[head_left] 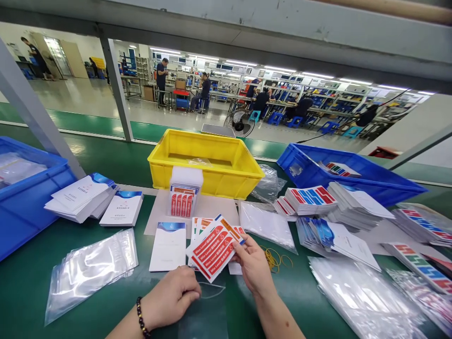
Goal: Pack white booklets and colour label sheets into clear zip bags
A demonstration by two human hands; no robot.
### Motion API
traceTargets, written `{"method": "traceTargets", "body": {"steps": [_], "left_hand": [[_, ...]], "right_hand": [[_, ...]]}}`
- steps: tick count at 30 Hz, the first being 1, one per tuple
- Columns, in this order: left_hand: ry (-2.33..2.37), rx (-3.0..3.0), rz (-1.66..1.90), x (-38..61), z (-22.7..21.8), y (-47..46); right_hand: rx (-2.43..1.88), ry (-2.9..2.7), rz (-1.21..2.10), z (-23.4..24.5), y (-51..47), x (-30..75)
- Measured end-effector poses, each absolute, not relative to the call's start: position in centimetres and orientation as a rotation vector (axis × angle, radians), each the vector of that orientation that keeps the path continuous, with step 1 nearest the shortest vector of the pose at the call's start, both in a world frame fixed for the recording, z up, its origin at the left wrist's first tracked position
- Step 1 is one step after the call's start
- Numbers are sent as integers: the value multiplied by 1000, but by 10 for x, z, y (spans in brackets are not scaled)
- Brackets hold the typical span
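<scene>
My right hand [252, 263] pinches a small fan of label sheets [215, 249] by their right edge. The front sheet carries red strips with white print. Low at the centre, my left hand [176, 294] is closed with its fingers curled at the mouth of a clear plastic bag [205, 313] that lies flat on the green bench; its fingertips are partly hidden. Just beyond that hand lies a white booklet [167, 247] with a blue top. Behind the held sheets, more label sheets [200, 226] show in part.
A yellow bin [208, 181] stands behind a bagged label stack [183, 193]. Blue bins [31, 202] flank the bench. Booklet stacks [122, 207], clear bags [93, 270], label stacks [310, 197] and rubber bands [273, 259] lie around. People are at work beyond the frame.
</scene>
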State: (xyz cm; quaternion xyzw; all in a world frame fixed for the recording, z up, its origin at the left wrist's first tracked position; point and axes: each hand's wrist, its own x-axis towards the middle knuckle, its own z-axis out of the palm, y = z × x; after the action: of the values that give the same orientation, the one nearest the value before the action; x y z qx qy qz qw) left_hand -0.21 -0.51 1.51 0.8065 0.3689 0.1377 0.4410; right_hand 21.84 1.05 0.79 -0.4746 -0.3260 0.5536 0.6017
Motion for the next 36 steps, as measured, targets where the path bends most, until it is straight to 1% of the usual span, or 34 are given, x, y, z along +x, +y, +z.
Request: {"method": "traceTargets", "body": {"steps": [8, 12, 18, 25, 27, 30, 32, 36], "left_hand": [[966, 1545, 605, 1, 12, -4], [902, 1474, 631, 3, 8, -7], [908, 1487, 642, 5, 11, -8], [925, 1399, 736, 9, 7, -9], [922, 1344, 784, 9, 6, -9], [963, 1315, 858, 8, 5, -8], [1001, 1311, 893, 8, 5, -8], [997, 1240, 936, 8, 2, -8]], "right_hand": [[-1218, -979, 1301, 6, 9, 224], [-1248, -1017, 1412, 9, 6, 220], [-1331, -1029, 1320, 11, 8, 227], [-1287, -1184, 1487, 4, 3, 216], [-1276, -1291, 1453, 9, -1, 210], [-1231, -1644, 1355, 19, -6, 205], [-1151, -1826, 1358, 25, -9, 202], [-1151, -1884, 1424, 24, -12, 198]]}}
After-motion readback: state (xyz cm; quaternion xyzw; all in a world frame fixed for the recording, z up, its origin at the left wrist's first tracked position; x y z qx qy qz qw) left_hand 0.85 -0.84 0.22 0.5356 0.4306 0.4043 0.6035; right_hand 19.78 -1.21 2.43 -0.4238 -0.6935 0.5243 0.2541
